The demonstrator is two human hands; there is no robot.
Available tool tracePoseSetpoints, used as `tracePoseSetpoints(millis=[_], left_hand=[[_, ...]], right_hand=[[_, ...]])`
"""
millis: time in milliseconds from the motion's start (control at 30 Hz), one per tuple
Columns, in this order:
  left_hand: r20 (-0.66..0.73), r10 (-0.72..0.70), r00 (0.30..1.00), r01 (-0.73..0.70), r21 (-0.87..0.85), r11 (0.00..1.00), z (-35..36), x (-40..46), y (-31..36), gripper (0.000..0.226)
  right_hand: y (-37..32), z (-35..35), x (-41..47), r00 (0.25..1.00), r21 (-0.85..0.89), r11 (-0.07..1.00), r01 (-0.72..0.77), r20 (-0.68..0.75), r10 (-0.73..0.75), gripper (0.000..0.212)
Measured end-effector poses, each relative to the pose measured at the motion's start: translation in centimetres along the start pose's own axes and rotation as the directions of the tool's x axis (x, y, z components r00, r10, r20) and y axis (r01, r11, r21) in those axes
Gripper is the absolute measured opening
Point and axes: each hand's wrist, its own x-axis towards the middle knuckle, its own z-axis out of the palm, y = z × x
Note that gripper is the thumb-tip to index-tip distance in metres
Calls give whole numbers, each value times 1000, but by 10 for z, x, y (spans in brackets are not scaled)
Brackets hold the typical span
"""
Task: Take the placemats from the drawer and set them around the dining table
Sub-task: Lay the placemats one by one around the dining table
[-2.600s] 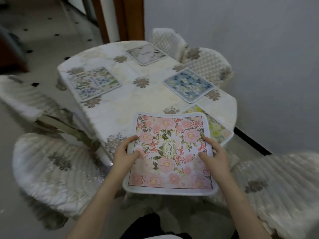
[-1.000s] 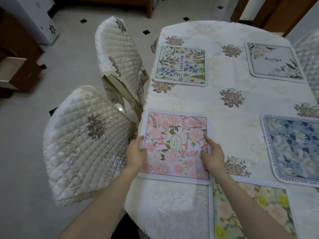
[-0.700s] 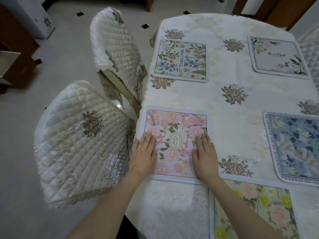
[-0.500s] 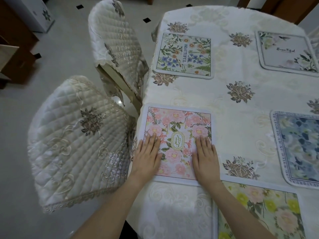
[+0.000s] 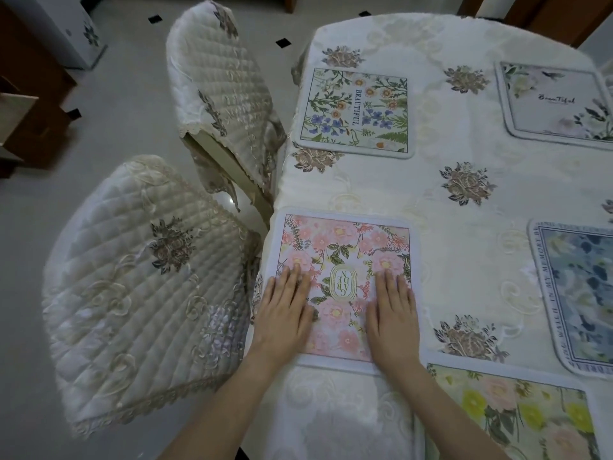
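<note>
On pink placemat (image 5: 345,260), both hands flat

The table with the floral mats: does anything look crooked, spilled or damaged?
Nothing spilled or damaged. The pink placemat lies flat under both hands, roughly square to the table edge; its near right corner meets the yellow placemat.

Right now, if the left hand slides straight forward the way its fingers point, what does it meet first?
The left hand would cross the pink placemat, then bare tablecloth; the first object is probably the BEAUTIFUL placemat.
</note>
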Motion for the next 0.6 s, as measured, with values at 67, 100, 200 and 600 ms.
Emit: tracePoseSetpoints(millis=[67, 100, 200, 600], left_hand=[[-36, 41, 999, -41, -7, 999, -7, 16, 7, 56], [-48, 61, 997, -62, -10, 998, -10, 28, 10, 56], [-59, 78, 995, -78, 4, 997, -15, 71, 21, 57], [0, 144, 990, -144, 23, 989, 13, 118, 13, 56]], right_hand=[[-9, -4, 15, 999, 44, 998, 50, -9, -49, 59], [-16, -5, 26, 997, 51, 996, 75, -6, -74, 59], [-41, -7, 64, 992, 50, 991, 126, 8, -127, 59], [-35, 13, 107, 977, -25, 979, 203, 68, -201, 60]])
